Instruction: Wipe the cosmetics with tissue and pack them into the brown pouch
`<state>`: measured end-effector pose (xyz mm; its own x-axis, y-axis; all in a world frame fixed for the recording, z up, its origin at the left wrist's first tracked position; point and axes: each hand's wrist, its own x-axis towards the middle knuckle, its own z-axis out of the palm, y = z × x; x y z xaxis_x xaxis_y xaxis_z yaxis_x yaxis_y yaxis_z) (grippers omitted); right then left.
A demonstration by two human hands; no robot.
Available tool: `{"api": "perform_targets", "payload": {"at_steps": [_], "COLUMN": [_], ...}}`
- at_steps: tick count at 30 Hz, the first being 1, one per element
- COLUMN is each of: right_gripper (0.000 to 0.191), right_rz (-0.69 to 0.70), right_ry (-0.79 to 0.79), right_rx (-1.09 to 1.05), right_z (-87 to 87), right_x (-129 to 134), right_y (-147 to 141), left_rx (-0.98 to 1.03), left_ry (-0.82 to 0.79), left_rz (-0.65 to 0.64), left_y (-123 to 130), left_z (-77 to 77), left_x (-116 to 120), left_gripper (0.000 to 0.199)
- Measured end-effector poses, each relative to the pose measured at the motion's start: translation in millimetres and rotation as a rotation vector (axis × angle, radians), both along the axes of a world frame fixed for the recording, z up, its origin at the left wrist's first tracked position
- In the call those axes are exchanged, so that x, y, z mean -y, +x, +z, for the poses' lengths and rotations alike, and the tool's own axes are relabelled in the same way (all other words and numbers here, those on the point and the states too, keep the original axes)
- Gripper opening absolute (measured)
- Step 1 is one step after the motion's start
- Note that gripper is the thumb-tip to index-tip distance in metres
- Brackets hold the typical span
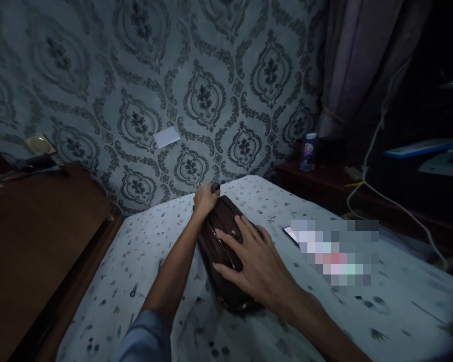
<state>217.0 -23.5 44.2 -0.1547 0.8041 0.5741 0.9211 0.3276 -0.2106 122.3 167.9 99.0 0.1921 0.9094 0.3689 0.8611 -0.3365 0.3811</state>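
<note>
A dark brown bag [226, 281] with gold-coloured zippers lies on a white patterned bed sheet. It looks like leather and stretches away from me. At its far end my left hand [206, 201] is closed around a short dark strap [216, 187] of the bag. My right hand [254, 259] rests on the bag's top with its fingers spread across it, beside a zipper. That palm and those fingers cover part of the bag's right side. Right of the bag, a phone [291, 234] lies on the sheet, mostly hidden by a blurred patch.
The patterned sheet [158, 281] covers the bed, with a wooden board [49, 231] along its left. A patterned wall stands behind, bearing a white switch plate [166, 137]. On the right, a bottle [308, 152] stands on a dark red surface, and a white cable [400, 211] hangs down.
</note>
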Motion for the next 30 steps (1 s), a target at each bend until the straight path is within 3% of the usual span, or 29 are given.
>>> {"api": "perform_targets", "payload": {"at_steps": [12,30], "right_gripper": [0.056,0.057], "right_rz": [-0.006,0.025], "right_ry": [0.048,-0.101], "right_rx": [-0.053,-0.028], "right_z": [-2.8,11.1], "right_x": [-0.5,9.5], "right_y": [-3.8,-1.8], "left_rx": [0.023,-0.007], "left_ry": [0.017,0.021], "left_rz": [-0.071,-0.095], "left_y": [0.4,0.0], "left_z": [6.5,7.1], "left_x": [15.6,34.3], "left_gripper": [0.017,0.019]}}
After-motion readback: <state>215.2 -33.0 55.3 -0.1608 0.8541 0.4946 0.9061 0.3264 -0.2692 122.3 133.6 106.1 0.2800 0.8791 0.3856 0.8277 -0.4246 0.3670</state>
